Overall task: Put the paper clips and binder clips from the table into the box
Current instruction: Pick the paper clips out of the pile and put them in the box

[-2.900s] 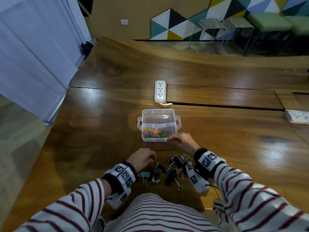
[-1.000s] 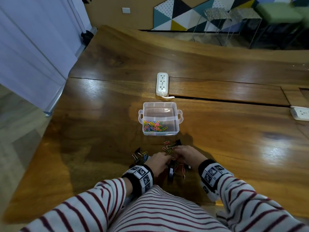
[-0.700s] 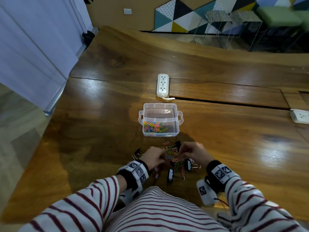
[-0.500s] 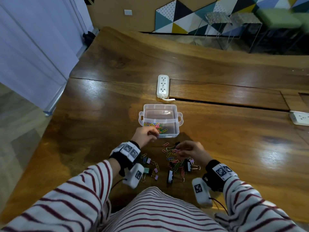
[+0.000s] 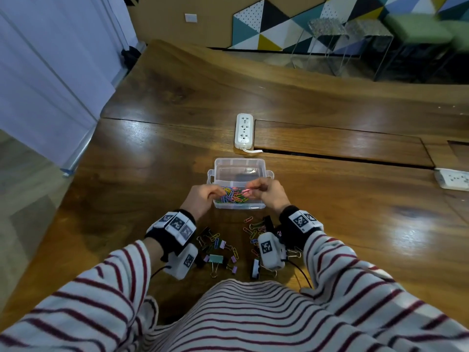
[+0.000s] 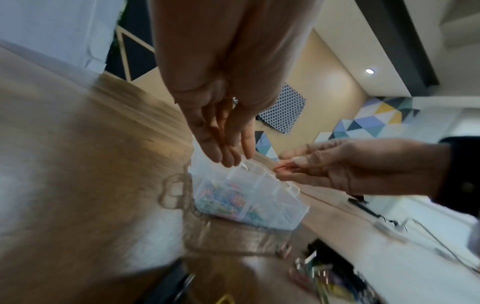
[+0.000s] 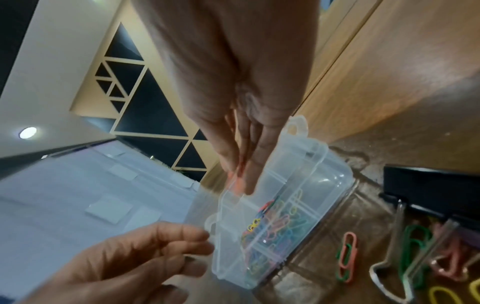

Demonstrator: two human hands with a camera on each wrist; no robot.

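Right hand (image 5: 269, 194) is pinching a pink paper clip (image 5: 245, 191) over the clear box (image 5: 239, 165), left hand (image 5: 201, 198) at its nine o'clock hovering slack-fingered, holding nothing.

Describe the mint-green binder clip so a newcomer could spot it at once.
Start at the clear plastic box mid-table, just in front of the white power strip. Come back toward the person, to the loose clips on the wood between the two wrists. The mint-green binder clip lies nearest the striped shirt, left of centre; it is the only wide pale-green one, the clips beside it being small and purple or black.

Clear box (image 5: 239, 171), colourful paper clips (image 5: 232, 196) inside; binder clips (image 5: 215, 259) nearer.
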